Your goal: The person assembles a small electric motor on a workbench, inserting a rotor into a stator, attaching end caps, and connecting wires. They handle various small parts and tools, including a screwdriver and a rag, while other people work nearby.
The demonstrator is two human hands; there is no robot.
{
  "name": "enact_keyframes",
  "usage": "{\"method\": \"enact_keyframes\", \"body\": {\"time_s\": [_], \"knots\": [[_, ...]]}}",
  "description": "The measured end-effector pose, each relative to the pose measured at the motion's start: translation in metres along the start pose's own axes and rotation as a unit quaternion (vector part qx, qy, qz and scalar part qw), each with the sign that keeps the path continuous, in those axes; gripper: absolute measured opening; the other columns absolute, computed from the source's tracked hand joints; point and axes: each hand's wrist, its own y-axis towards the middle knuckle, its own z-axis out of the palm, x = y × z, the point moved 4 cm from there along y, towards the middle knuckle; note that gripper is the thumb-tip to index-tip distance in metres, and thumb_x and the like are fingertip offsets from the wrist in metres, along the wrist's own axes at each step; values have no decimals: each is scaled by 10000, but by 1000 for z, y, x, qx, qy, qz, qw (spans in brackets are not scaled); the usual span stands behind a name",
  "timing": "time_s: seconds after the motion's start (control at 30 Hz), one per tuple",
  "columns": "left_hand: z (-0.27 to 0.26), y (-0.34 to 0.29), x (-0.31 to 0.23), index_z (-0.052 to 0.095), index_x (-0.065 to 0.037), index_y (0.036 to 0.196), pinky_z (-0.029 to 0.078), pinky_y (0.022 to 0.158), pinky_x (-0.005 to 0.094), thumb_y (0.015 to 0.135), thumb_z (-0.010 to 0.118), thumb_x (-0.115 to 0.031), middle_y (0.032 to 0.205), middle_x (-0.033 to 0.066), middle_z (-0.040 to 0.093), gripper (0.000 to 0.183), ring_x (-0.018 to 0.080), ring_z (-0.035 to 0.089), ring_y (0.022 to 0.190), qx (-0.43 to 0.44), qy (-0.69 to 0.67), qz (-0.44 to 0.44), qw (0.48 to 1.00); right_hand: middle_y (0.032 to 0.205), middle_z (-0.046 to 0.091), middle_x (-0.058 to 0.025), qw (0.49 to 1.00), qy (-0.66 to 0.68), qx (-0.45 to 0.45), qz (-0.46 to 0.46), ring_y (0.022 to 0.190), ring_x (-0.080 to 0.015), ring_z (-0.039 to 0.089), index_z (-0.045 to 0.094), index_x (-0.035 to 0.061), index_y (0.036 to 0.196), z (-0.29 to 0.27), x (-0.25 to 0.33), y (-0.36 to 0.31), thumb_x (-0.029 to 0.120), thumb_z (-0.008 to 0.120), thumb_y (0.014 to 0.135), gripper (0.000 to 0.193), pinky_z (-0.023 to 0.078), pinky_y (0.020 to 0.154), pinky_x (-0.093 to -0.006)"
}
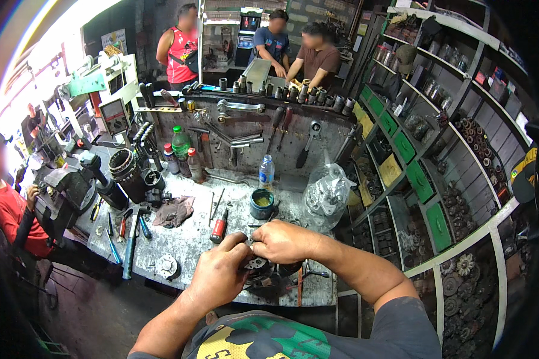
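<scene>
A dark, round metal machine part (259,276) sits at the front edge of the workbench, partly hidden under my hands. My left hand (218,270) is curled against its left side, thumb and fingers closed at its upper edge. My right hand (283,240) comes over it from the right with fingers bent in a pinch; whatever they hold is hidden. The two hands nearly touch above the part. Just beyond them lies a red-handled screwdriver (220,227). A dark blue tin (262,204) with yellowish contents stands behind my right hand.
On the bench (185,239) are a hammer (131,242), a rag (173,211), a round metal cover (167,266), bottles (180,142) and a plastic bag of metal parts (327,190). Sockets (303,93) line the back panel. Shelves (422,179) stand right. Several people are nearby, one (15,206) at left.
</scene>
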Motion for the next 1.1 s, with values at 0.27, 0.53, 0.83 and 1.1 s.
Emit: {"method": "enact_keyframes", "body": {"time_s": [0.27, 0.53, 0.83, 1.1], "knots": [[16, -16, 0, 689, -92, 1142, 644, 841, 486, 776, 781, 5, 1412, 185, 670, 390, 413, 761, 1052, -72, 24, 20, 997, 877, 752, -292, 996, 86, 12, 1, 796, -372, 749, 771, -56, 1027, 4, -8, -9, 269, 655, 1033, 345, 573, 791, -501], [13, -16, -5, 674, -129, 1132, 645, 851, 487, 752, 842, -31, 1462, 192, 646, 426, 424, 765, 1035, -42, 70, -8, 997, 896, 779, -250, 997, 76, 23, 19, 777, -293, 738, 781, -51, 1090, 7, -13, -7, 261, 669, 1051, 334, 570, 781, -469], [26, -16, 1, 610, -58, 1216, 598, 955, 601, 835, 765, 37, 1581, 432, 437, 422, 603, 650, 1210, -1, -33, -117, 993, 892, 750, -312, 996, 90, -18, -8, 841, -441, 760, 785, -49, 1019, 8, -10, -10, 291, 664, 1005, 361, 580, 814, -522], [22, -10, 3, 593, -51, 1178, 613, 916, 599, 812, 723, 63, 1554, 413, 474, 405, 590, 684, 1134, 24, -12, -75, 997, 856, 727, -329, 997, 71, -29, 3, 850, -488, 745, 765, -60, 939, 8, -8, -8, 284, 647, 979, 367, 578, 812, -560]]}}
